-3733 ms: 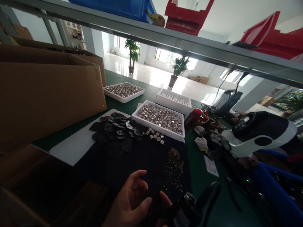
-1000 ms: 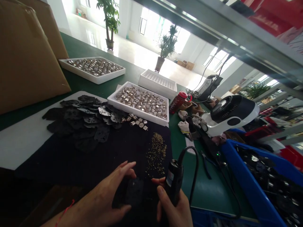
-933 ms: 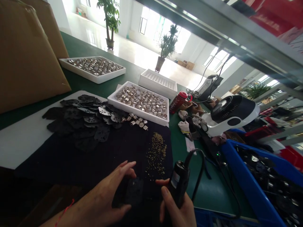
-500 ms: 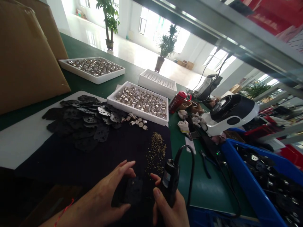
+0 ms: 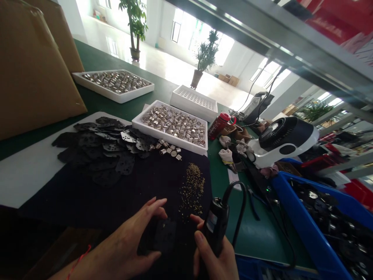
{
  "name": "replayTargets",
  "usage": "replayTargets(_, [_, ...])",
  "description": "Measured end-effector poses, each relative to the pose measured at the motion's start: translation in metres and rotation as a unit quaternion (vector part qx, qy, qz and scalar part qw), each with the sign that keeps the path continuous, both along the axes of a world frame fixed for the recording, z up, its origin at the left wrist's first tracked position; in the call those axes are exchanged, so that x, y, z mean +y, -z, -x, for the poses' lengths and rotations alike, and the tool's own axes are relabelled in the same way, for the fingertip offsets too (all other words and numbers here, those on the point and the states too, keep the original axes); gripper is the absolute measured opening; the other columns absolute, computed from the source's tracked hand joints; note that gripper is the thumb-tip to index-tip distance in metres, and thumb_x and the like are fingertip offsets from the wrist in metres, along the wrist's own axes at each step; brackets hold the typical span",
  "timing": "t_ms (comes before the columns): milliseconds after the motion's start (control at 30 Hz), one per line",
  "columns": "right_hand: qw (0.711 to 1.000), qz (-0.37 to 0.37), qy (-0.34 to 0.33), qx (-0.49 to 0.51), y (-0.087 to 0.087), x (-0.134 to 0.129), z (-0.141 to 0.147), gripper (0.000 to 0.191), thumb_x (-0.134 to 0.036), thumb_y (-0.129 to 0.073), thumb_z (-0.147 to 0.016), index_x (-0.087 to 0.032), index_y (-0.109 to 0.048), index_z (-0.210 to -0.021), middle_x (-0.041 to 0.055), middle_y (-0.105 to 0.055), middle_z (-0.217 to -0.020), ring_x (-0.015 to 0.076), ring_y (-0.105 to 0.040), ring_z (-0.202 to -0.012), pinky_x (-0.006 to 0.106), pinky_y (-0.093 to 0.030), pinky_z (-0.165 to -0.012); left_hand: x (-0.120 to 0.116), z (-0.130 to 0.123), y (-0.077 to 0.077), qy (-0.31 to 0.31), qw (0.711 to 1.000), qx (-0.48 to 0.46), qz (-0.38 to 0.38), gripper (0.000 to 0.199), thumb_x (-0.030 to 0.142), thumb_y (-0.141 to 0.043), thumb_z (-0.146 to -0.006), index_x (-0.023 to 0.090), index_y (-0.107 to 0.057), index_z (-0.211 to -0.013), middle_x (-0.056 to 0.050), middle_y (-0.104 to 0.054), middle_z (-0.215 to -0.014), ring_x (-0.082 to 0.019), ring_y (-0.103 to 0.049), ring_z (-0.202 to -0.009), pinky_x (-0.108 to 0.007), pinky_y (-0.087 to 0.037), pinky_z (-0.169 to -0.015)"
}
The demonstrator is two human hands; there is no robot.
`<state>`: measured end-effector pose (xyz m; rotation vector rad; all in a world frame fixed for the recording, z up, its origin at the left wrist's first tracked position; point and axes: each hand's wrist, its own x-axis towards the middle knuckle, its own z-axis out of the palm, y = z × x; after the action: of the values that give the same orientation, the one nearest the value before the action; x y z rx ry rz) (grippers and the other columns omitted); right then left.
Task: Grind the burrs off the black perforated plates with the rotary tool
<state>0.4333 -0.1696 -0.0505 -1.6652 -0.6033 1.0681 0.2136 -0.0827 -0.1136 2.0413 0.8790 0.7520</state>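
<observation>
At the bottom centre my left hand (image 5: 132, 237) curves round a dark plate (image 5: 165, 235), thumb and fingers at its left side. My right hand (image 5: 217, 252) is wrapped round a black corded electric screwdriver (image 5: 216, 221), whose lower end is hidden. Small brass-coloured screws (image 5: 194, 184) lie scattered on the dark mat (image 5: 154, 179), beyond the hands. A pile of black plates (image 5: 107, 147) lies at the left, with several small metal motors (image 5: 171, 151) beside it. More motors fill a white tray (image 5: 170, 139) behind them.
A second tray of motors (image 5: 116, 99) and a white perforated box (image 5: 194, 102) stand further back. At the right are a red bottle (image 5: 218, 126), a black and white fan (image 5: 287, 140), pliers (image 5: 253, 203) and a blue bin (image 5: 305, 217) of black parts. Cardboard (image 5: 35, 74) stands at the left.
My right hand has moved a little to the right with the screwdriver, away from the plate. My left hand and the plate look almost unmoved.
</observation>
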Motion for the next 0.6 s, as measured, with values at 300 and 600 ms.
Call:
replayTargets(300, [1.0, 0.002, -0.004, -0.001, 0.004, 0.005, 0.002, 0.075, -0.077, -0.086, -0.074, -0.013, -0.071, -0.112, 0.0004, -0.062, -0.052, 0.0131, -0.05, -0.039, 0.024, -0.038, -0.043, 0.002, -0.002, -0.002, -0.001, 1.0, -0.001, -0.006, 0.116, 0.004, -0.069, -0.07, 0.047, -0.025, -0.168, 0.002, -0.071, -0.137, -0.029, -0.066, -0.14, -0.056, -0.051, -0.124])
replayTargets(600, [1.0, -0.014, 0.023, 0.001, 0.0, -0.002, -0.004, 0.069, -0.072, -0.083, -0.081, -0.013, -0.07, -0.115, -0.0009, -0.057, -0.045, 0.014, -0.051, -0.04, 0.023, -0.035, -0.045, 0.005, 0.002, -0.013, 0.007, 1.0, 0.021, -0.002, 0.114, 0.005, -0.071, -0.072, 0.049, -0.025, -0.166, 0.003, -0.071, -0.138, -0.027, -0.066, -0.141, -0.055, -0.048, -0.126])
